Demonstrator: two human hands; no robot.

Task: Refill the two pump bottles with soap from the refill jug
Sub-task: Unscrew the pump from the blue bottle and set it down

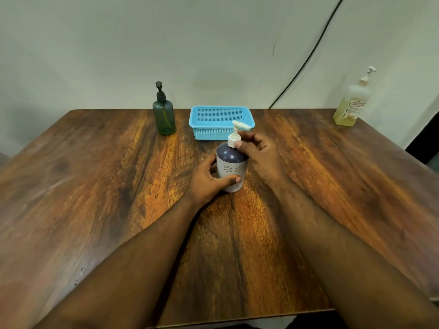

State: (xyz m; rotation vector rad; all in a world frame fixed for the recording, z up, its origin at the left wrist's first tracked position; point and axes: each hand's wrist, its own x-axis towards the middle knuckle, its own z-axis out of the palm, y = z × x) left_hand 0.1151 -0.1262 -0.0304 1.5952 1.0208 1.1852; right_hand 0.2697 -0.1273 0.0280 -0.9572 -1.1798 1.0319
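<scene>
I see the white bottle [231, 168] standing upright near the middle of the table [95, 186]. My left hand [209, 179] wraps its lower body, thumb across the front, and my right hand [257, 150] pinches the white pump collar [234, 140] at its neck. Behind it sits a blue basket [221, 122]; to the basket's left stands a green bottle [164, 115]. The jug [352, 104] of yellowish soap stands at the far right corner.

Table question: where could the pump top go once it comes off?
Bare wood lies left of the white-and-navy pump bottle, in front of the dark green pump bottle. More lies right, toward the yellowish refill jug. It is crowded between both hands and the blue plastic basket.
</scene>
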